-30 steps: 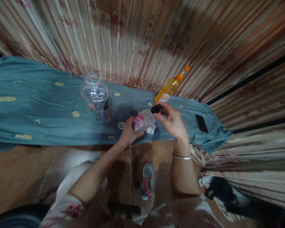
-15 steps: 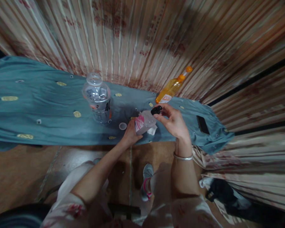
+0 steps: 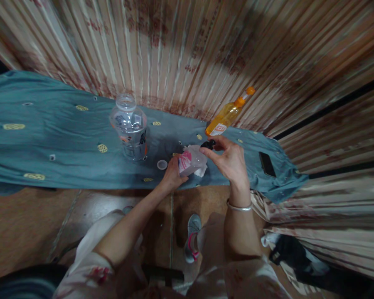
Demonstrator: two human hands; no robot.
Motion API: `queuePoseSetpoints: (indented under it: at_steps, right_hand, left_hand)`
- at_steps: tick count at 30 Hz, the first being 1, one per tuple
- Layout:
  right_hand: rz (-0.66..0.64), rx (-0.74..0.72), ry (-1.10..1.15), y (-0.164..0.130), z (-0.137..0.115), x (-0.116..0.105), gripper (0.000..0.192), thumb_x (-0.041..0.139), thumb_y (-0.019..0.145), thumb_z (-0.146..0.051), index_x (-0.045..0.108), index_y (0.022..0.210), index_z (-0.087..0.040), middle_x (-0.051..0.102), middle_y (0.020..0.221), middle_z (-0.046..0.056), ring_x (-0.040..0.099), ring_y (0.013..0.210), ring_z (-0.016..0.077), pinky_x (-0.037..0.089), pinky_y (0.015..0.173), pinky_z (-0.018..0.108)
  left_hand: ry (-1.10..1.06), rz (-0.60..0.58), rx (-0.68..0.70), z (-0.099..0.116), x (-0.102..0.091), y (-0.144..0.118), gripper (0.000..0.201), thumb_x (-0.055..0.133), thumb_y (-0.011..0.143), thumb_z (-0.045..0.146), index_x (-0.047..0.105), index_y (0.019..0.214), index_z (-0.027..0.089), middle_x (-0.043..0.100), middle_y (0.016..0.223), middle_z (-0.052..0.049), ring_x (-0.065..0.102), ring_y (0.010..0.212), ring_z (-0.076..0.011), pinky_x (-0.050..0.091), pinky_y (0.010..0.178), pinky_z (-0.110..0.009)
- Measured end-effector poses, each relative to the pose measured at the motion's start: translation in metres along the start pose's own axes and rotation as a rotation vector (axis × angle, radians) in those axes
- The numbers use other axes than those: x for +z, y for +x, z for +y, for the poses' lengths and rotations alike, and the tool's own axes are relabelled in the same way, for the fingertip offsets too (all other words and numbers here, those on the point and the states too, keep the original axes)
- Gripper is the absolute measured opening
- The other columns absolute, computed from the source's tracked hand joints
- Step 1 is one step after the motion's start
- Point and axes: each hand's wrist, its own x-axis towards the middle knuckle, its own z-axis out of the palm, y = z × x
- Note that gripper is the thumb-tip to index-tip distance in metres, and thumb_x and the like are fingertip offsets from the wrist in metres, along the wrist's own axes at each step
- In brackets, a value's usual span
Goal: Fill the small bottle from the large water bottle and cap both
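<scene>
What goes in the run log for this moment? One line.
left hand: holds small bottle | right hand: pinches black cap | open clear bottle: upright

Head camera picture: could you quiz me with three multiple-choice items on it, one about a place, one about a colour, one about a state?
1. Where does the black phone lie?
A. on the blue-green cloth, to the right of the hands
B. on the floor by the shoe
C. under the big clear bottle

2. What colour is the leaning spray bottle?
A. green
B. orange
C. white

3. How is the big clear bottle?
A. lying on its side
B. held in a hand
C. upright with its mouth uncapped

Answers: 1 A, it rests on the cloth near the right end. 2 B, body and cap are orange. 3 C, it stands untouched, and its mouth shows open.
</scene>
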Motion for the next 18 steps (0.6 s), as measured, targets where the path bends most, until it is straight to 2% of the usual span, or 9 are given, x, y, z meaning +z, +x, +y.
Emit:
queuePoseSetpoints:
  at_steps: [4,7,9,13,15,18]
  right_hand:
    - [-0.067,-0.059,0.078,-0.0008,-0.0027,-0.0017,0.054,0.072,0.08,-0.044,0.063,0.128,-0.023,0.073,0.117,0.008,0.07,0.096,0.0241,0.056,0.089,0.041]
    - [-0.039,-0.006,-0.019,-0.0007,-0.0049,-0.0022,0.046,0.071,0.082,-0.045,0.069,0.119,-0.02,0.075,0.102,0.008,0.071,0.086,0.0243,0.056,0.085,0.042]
    - [0.013,0.03,-0.092,-0.0009,-0.0056,-0.0027,0.05,0.073,0.079,-0.05,0.07,0.117,-0.018,0.076,0.098,0.009,0.071,0.087,0.0268,0.055,0.086,0.045]
    - [-0.078,-0.057,0.052,-0.0018,-0.0046,-0.0046,0.057,0.071,0.081,-0.046,0.06,0.132,-0.022,0.072,0.119,0.009,0.07,0.101,0.0257,0.055,0.091,0.042]
    - [-0.086,-0.047,0.032,-0.0023,-0.0045,-0.0048,0.051,0.068,0.084,-0.045,0.063,0.129,-0.021,0.074,0.114,0.009,0.071,0.095,0.0251,0.055,0.089,0.042]
    - [0.014,0.038,-0.11,-0.0026,-0.005,-0.0039,0.052,0.069,0.082,-0.052,0.068,0.121,-0.018,0.076,0.1,0.01,0.07,0.089,0.028,0.054,0.088,0.046]
  left_hand:
    - [-0.006,0.011,-0.005,0.0011,-0.0005,0.0003,0.093,0.08,0.052,0.018,0.037,0.134,0.014,0.052,0.134,-0.019,0.052,0.129,-0.0396,0.037,0.112,-0.059]
    - [-0.007,0.004,-0.006,0.0021,-0.0008,0.0005,0.092,0.08,0.052,0.018,0.038,0.133,0.015,0.053,0.134,-0.018,0.052,0.128,-0.0389,0.037,0.112,-0.059]
    - [-0.006,0.0,-0.007,0.0024,-0.0011,0.0006,0.091,0.08,0.052,0.018,0.038,0.133,0.016,0.053,0.133,-0.017,0.053,0.127,-0.0384,0.038,0.112,-0.058]
    - [-0.009,-0.003,-0.001,0.0026,-0.0015,0.0005,0.092,0.08,0.053,0.019,0.036,0.134,0.015,0.053,0.134,-0.018,0.052,0.128,-0.0384,0.036,0.113,-0.059]
    - [-0.006,-0.007,0.0,0.0027,-0.0014,0.0003,0.093,0.081,0.053,0.02,0.036,0.134,0.015,0.052,0.135,-0.018,0.052,0.128,-0.0389,0.035,0.113,-0.059]
    - [0.003,-0.003,-0.004,0.0026,-0.001,0.0001,0.091,0.08,0.053,0.018,0.037,0.133,0.015,0.053,0.133,-0.017,0.052,0.128,-0.0384,0.036,0.113,-0.058]
